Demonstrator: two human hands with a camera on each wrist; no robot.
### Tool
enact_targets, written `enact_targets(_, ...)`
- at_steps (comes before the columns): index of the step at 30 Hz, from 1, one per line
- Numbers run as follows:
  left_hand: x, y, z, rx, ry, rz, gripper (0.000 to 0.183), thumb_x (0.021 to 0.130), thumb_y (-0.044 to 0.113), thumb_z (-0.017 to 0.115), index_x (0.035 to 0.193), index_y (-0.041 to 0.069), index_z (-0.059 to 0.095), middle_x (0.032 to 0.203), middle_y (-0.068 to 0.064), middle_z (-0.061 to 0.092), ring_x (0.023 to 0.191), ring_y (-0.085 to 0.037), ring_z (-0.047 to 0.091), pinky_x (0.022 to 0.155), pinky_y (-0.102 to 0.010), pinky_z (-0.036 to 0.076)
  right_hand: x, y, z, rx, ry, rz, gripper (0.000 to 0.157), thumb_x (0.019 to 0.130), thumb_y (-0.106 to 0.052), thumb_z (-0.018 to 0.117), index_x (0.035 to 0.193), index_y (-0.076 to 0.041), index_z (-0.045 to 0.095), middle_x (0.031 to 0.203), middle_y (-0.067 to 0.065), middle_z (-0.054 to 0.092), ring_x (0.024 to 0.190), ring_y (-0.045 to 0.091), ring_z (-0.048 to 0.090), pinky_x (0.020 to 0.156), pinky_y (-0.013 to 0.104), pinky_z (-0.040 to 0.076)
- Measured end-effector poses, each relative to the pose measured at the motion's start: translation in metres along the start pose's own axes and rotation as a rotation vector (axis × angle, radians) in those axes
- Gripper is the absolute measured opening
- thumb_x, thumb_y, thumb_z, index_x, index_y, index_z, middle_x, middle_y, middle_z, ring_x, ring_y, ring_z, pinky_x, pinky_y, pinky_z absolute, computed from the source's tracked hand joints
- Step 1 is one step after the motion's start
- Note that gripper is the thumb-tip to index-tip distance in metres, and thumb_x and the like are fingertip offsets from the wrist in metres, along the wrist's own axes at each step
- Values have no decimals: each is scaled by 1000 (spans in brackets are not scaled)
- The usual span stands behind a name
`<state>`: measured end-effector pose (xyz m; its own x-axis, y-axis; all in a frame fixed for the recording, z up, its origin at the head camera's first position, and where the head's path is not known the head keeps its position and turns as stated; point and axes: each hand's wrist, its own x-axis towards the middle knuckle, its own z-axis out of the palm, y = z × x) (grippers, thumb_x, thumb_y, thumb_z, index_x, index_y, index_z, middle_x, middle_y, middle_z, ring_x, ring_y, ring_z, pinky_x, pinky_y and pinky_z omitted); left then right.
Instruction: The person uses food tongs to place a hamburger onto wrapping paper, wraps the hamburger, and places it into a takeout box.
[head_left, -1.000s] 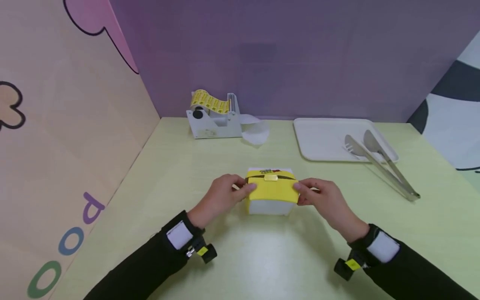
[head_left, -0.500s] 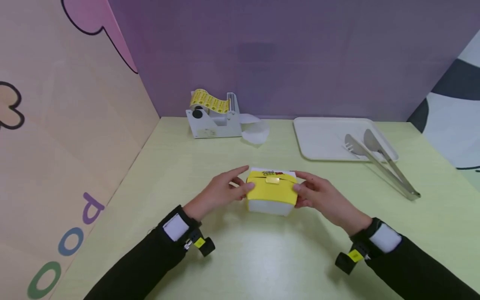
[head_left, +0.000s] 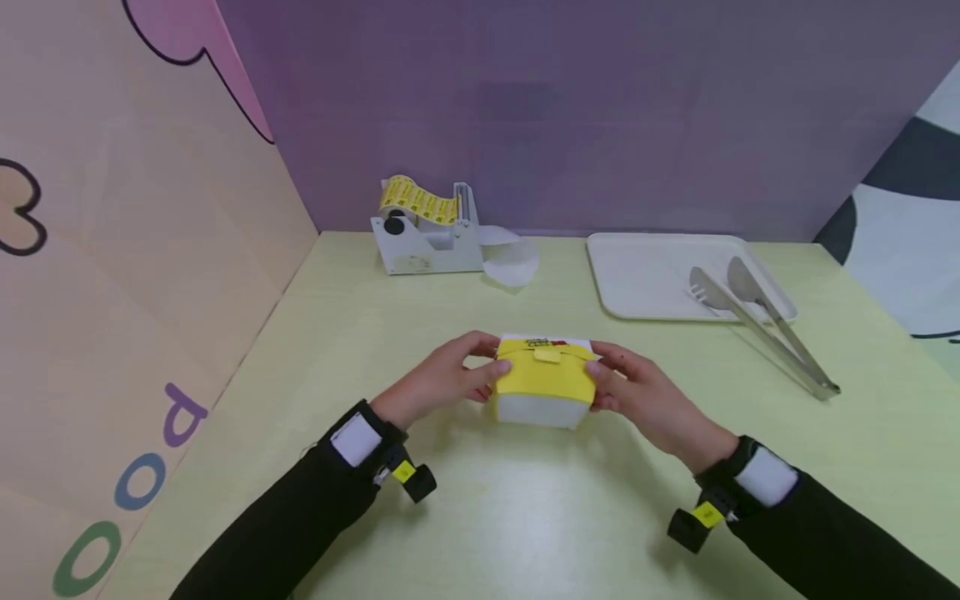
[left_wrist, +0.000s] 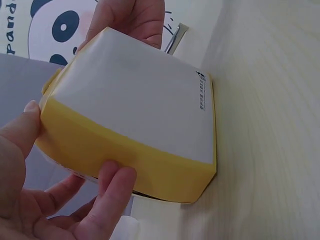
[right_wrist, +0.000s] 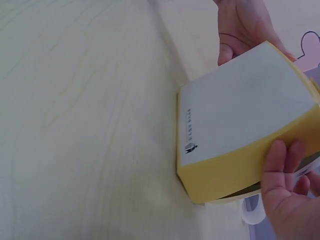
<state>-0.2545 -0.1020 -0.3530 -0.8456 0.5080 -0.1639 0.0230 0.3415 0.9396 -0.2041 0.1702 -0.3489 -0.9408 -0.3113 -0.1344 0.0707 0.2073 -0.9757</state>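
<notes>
A small yellow and white paper takeaway box (head_left: 546, 383) stands at the middle of the table, its lid folded down and a yellow tab at the front. My left hand (head_left: 447, 373) grips its left side, thumb on the front corner and index finger up by the lid. On the opposite side my right hand (head_left: 647, 398) holds it the same way, with the index finger along the lid's back corner. Both wrist views show the box's plain white front (left_wrist: 137, 95) with small dark print near the base. A dark slit runs beneath the lid's side edge in the right wrist view.
Behind the box on the left is a dispenser (head_left: 431, 254) with a roll of yellow stickers, its white backing strip (head_left: 512, 262) trailing off. A white tray (head_left: 637, 279) lies at the back right, with metal tongs (head_left: 783, 342) across its right side. Walls border the left and back.
My left index finger straightened away from the box, then came back against the lid's corner. My right index finger has shifted up to the lid's back edge. The box has barely moved.
</notes>
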Motion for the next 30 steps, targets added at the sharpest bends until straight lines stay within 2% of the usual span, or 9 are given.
enact_targets(4,1,1,0,-24,-9,-25,46,94,29,65,134,11,49,133,-11,51,89,-22,66,78,-32,56,2,3,2,-5,29,-20,61,102,-29,52,149,2,28,136,22,46,94,17,61,83,28,53)
enact_targets(9,1,5,0,1,-22,-27,48,95,29,64,135,10,46,130,-13,50,88,-21,65,78,-32,56,3,3,-3,-105,21,-104,57,101,-25,53,148,0,32,133,25,52,87,18,64,78,31,55)
enact_targets(13,-2,7,1,71,-34,5,57,97,30,61,148,22,36,129,-14,51,87,-22,65,79,-36,55,3,4,-4,-120,-3,-174,55,101,-18,54,150,-4,33,138,24,47,86,20,65,75,31,56)
enact_targets(16,-5,8,1,131,-53,48,58,100,30,56,151,32,30,126,-13,52,88,-22,64,81,-40,55,3,6,-1,-133,44,-203,53,99,-16,56,148,-5,38,134,25,51,80,19,66,72,31,57)
enact_targets(20,-6,8,2,159,-62,77,50,101,29,53,149,28,37,121,-12,54,88,-20,63,80,-42,55,1,9,4,-162,113,-234,50,98,-15,58,144,-2,43,124,27,56,73,19,67,69,32,57)
enact_targets(23,-6,8,3,187,-49,88,52,98,32,59,146,25,40,120,-10,55,86,-22,64,78,-40,55,2,9,6,-193,121,-252,47,99,-14,56,143,-1,43,123,27,56,72,20,67,69,32,57)
enact_targets(27,-4,8,7,278,-10,118,66,85,38,75,141,24,44,122,-5,55,83,-22,64,73,-33,55,3,7,5,-244,102,-249,47,100,-15,55,144,-3,43,130,24,53,74,19,66,70,31,57)
enact_targets(30,-4,7,9,328,17,142,70,78,38,82,137,24,46,122,-1,55,85,-20,64,71,-28,54,2,5,3,-252,63,-248,48,100,-13,54,145,-1,41,131,25,52,76,19,67,72,32,57)
